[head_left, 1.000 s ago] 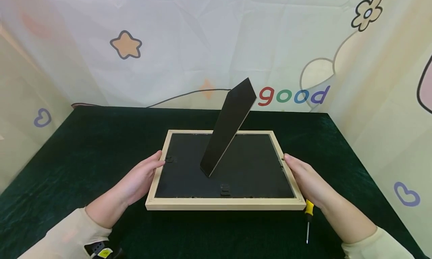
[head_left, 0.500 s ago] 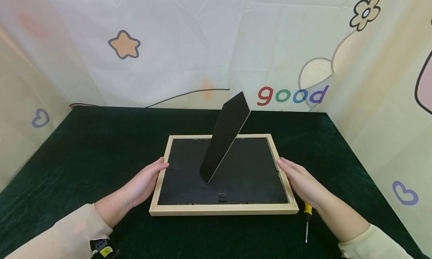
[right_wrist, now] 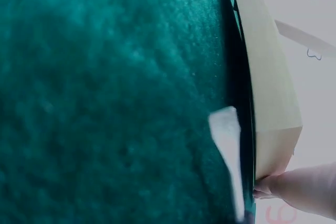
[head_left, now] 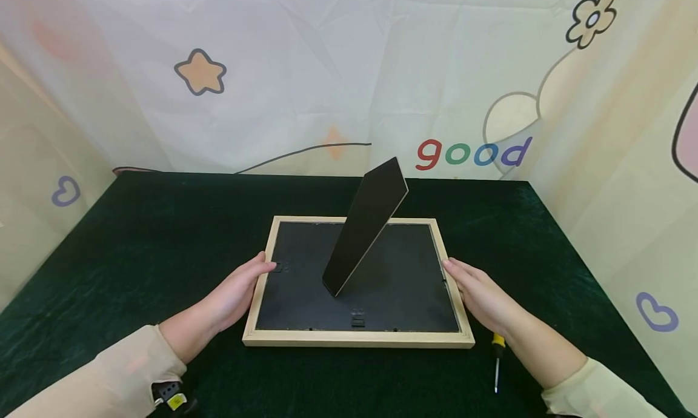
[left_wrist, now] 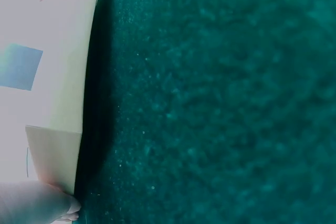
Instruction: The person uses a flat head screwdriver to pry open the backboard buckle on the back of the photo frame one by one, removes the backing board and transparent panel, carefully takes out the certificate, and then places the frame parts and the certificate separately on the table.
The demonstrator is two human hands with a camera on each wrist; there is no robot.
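A light wooden picture frame (head_left: 358,338) lies back side up, its black backing board (head_left: 403,285) showing. From the board a black easel leg (head_left: 365,227) stands up at a slant. My left hand (head_left: 234,294) grips the left side, thumb over the rim. On the opposite side my right hand (head_left: 482,294) holds the right rim, its thumb along the edge. Fingers under the frame are hidden. Both wrist views catch the frame's corner, with the left thumb (left_wrist: 37,203) and right thumb (right_wrist: 304,188) against it.
A screwdriver (head_left: 497,351) with a yellow and black handle lies on the dark green cloth (head_left: 163,236), near my right wrist. In the right wrist view a blurred pale shaft (right_wrist: 227,140) lies beside the frame. A printed curtain (head_left: 305,72) hangs behind the table.
The frame has come down toward the cloth, with both hands holding its sides. Its right side has shifted left, and the leg's tip is lower.
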